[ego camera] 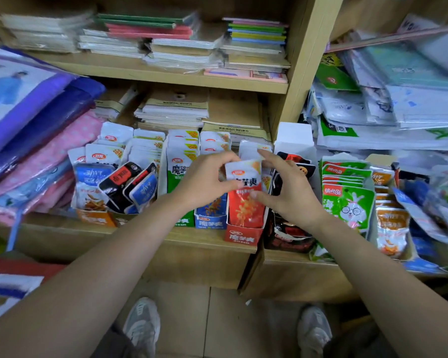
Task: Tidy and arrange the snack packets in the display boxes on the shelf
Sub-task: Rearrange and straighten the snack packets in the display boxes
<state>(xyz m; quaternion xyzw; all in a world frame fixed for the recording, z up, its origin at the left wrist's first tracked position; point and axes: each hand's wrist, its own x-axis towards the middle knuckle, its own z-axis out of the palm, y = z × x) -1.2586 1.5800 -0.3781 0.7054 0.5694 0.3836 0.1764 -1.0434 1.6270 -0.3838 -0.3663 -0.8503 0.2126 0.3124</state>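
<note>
While the wooden shelf (49, 228) is crammed with snack rows, the red display box (239, 236) says 魔芋爽 up front. Left hand (204, 182) and right hand (292, 192) both pinch a red-and-white packet (243, 174) sitting in that box, its print partly covered by fingers.

Your single head camera looks forward and down, close to the shelf (140, 235). Your shoes (142, 324) show at the bottom edge.

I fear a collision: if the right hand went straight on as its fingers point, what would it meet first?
The red-and-white packet that the right hand pinches; beyond it, probably the left hand.
</note>
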